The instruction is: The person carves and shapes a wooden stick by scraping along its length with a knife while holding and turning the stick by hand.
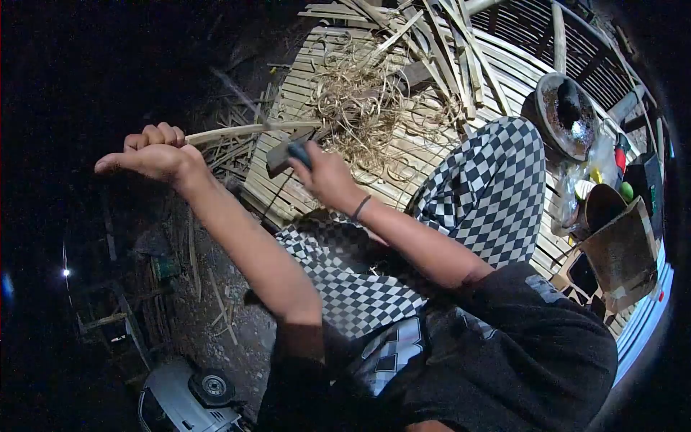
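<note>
My left hand (155,149) reaches out to the left, its fingers curled round one end of a pale bamboo strip (230,132). From there the strip runs rightward, its far end near a heap of curly shavings (360,108). Close by the strip's right part, my right hand (327,175) is closed on a dark-handled tool (279,157) with a broad, flat grey part. Its exact kind is not clear, and whether it touches the strip I cannot tell. The shavings lie on a slatted bamboo platform (295,86) beyond my hands.
Split bamboo lengths (461,65) lie at the platform's far side. At right stand a round basin (568,119) with something dark inside, plastic bags (601,162) and a cardboard box (622,252). My checkered trouser leg (497,187) rests nearby. A vehicle (180,396) stands below left.
</note>
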### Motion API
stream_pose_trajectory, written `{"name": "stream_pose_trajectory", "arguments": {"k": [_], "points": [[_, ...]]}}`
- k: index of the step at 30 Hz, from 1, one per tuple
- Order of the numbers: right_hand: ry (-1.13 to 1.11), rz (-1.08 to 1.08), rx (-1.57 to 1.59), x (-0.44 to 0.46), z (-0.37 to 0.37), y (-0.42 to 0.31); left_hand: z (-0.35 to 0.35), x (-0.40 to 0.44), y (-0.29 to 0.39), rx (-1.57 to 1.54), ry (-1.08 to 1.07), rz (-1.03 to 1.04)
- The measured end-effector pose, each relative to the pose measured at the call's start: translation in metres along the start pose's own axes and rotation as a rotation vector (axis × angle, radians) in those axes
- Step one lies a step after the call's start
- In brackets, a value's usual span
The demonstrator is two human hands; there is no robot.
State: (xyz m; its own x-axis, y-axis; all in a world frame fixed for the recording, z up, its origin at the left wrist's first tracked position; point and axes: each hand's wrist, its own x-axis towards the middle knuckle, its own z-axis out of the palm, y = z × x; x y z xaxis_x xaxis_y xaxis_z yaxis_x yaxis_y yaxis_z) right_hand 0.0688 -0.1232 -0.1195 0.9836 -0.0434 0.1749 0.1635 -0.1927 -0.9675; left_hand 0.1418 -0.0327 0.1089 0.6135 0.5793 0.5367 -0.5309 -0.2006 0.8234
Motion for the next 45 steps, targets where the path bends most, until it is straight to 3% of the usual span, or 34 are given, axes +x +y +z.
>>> {"name": "stream_pose_trajectory", "arguments": {"k": [3,7,14,17,21,27,31,33,34,36,37,39,42,45], "points": [[0.022,0.111,-0.049,0.004,0.001,0.046,-0.009,0.008,-0.002,-0.025,0.016,-0.024],[-0.012,0.135,-0.146,0.005,-0.01,0.024,-0.012,0.009,-0.009,-0.065,-0.036,-0.037],[-0.087,-0.121,0.006,-0.01,-0.025,-0.07,-0.022,0.007,-0.006,-0.162,-0.161,-0.034],[-0.017,-0.161,0.048,-0.006,-0.004,-0.041,-0.031,-0.001,-0.001,-0.159,-0.15,-0.03],[-0.009,0.046,-0.022,0.003,-0.002,0.007,-0.042,0.0,-0.005,-0.184,-0.076,-0.07],[-0.09,-0.108,-0.022,-0.01,-0.021,-0.06,-0.04,0.002,-0.01,-0.197,-0.161,-0.036],[-0.067,-0.117,0.016,-0.004,0.004,-0.005,-0.048,-0.002,-0.001,-0.155,-0.107,-0.006],[-0.01,0.132,-0.11,0.004,0.009,0.041,-0.06,0.007,-0.006,-0.188,-0.069,-0.028],[-0.01,0.135,-0.108,0.003,0.007,0.044,-0.062,0.007,-0.005,-0.186,-0.071,-0.029],[0.024,0.011,-0.189,0.007,0.005,0.05,-0.063,0.01,-0.01,-0.217,-0.086,-0.06],[-0.009,0.088,-0.2,0.006,0.004,0.034,-0.061,0.012,-0.013,-0.223,-0.083,-0.065],[-0.104,0.036,-0.063,0.0,-0.009,-0.01,-0.054,0.015,-0.017,-0.189,-0.106,-0.037],[-0.078,-0.145,-0.016,-0.007,-0.007,-0.038,-0.049,0.016,-0.014,-0.191,-0.083,-0.054],[-0.041,-0.168,-0.053,-0.002,0.004,-0.01,-0.052,0.012,-0.006,-0.185,-0.046,-0.066]]}}
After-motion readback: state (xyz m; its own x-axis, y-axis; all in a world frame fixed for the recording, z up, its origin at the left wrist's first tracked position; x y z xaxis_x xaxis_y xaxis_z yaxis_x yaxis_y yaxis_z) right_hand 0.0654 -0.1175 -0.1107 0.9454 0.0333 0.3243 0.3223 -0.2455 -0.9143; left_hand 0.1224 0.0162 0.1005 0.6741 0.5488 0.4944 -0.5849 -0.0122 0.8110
